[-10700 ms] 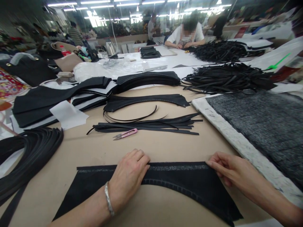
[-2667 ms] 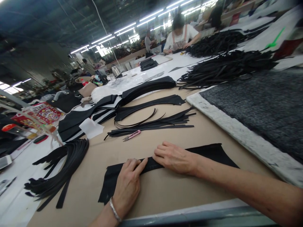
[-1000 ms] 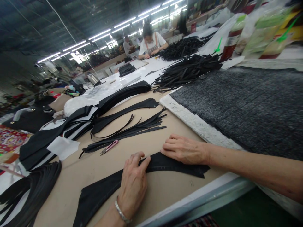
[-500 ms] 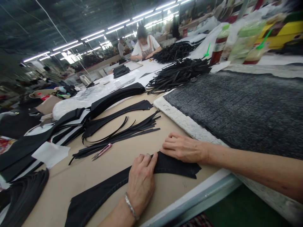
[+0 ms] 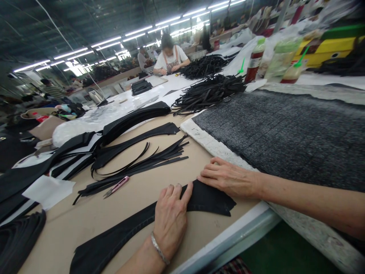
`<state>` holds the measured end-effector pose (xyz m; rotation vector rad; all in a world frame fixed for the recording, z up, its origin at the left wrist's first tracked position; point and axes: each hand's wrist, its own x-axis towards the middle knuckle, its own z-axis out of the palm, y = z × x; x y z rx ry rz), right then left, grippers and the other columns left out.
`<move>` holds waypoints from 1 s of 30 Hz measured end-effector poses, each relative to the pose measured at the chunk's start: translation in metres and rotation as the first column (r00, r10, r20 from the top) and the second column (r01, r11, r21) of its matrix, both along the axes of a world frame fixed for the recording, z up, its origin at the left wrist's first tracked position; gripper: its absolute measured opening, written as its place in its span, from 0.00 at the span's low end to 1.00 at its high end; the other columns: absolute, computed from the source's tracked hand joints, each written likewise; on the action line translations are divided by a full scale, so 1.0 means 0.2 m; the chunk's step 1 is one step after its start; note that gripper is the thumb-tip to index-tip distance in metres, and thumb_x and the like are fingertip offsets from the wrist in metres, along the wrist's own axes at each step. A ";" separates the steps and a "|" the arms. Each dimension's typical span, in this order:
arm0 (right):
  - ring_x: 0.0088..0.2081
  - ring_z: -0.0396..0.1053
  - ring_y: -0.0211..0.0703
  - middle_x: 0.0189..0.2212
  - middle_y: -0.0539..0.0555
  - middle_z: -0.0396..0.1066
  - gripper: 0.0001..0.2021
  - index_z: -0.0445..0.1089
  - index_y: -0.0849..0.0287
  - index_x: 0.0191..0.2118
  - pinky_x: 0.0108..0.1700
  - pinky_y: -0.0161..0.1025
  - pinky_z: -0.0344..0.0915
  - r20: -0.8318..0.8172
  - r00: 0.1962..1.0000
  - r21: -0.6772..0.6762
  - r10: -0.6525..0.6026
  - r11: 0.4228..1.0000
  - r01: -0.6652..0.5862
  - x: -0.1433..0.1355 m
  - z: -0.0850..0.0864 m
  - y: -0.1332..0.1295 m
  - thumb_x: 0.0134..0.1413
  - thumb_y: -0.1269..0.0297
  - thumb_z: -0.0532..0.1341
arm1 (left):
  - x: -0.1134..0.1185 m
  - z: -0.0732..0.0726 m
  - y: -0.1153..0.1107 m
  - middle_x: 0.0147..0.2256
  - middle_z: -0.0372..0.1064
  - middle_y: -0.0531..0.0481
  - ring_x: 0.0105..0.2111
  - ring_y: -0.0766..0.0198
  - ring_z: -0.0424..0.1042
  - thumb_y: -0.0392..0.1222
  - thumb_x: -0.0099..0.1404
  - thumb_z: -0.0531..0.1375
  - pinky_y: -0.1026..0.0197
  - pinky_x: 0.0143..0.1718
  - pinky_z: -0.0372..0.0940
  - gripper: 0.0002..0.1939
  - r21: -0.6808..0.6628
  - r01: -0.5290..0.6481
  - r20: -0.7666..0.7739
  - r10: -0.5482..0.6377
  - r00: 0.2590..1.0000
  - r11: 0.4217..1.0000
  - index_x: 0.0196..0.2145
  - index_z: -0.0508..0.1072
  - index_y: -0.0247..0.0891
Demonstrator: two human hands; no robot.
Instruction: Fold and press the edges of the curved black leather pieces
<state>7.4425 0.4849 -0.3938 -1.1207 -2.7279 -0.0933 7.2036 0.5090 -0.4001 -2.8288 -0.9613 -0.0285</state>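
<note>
A long curved black fabric piece lies flat on the brown paper near the table's front edge. My left hand, with a silver bracelet at the wrist, presses flat on its middle, fingers together. My right hand rests palm down on the piece's upper right edge, fingers stretched left. Neither hand grips anything. Pink thread snips lie a little beyond my left hand, beside a bundle of thin black strips.
A dark grey felt mat on a white board fills the right. Stacks of curved black pieces and a heap of black strips lie farther back. Bottles stand at the back right. A seated person works at the far end.
The view has swung right. My left hand has slid right along the black piece toward my right hand, which stays on the right end.
</note>
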 end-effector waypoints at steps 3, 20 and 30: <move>0.45 0.63 0.45 0.41 0.57 0.68 0.13 0.64 0.64 0.52 0.50 0.49 0.56 -0.032 0.999 -0.043 -0.035 0.999 0.034 0.02 0.00 -0.02 0.63 0.75 0.51 | 0.01 0.00 0.00 0.38 0.63 0.47 0.37 0.56 0.62 0.25 0.62 0.49 0.52 0.40 0.60 0.31 0.007 0.003 -0.013 -0.003 1.000 1.000 0.61 0.57 0.46; 0.45 0.65 0.51 0.46 0.61 0.67 0.21 0.62 0.63 0.56 0.46 0.49 0.66 -0.241 0.950 -0.071 -0.198 0.980 0.186 -0.37 -0.05 -0.05 0.57 0.78 0.50 | -0.14 0.01 -0.07 0.48 0.65 0.45 0.47 0.58 0.64 0.27 0.65 0.50 0.55 0.52 0.62 0.21 -0.216 -0.183 0.188 0.224 0.956 0.959 0.55 0.63 0.35; 0.44 0.66 0.51 0.47 0.62 0.68 0.26 0.64 0.66 0.55 0.46 0.49 0.66 -0.091 0.987 0.175 -0.129 0.974 0.143 -0.36 -0.16 -0.05 0.49 0.81 0.48 | -0.58 -0.02 -0.09 0.48 0.69 0.43 0.48 0.57 0.67 0.35 0.69 0.51 0.53 0.53 0.62 0.17 -0.012 -0.300 0.160 0.298 0.941 0.954 0.54 0.65 0.30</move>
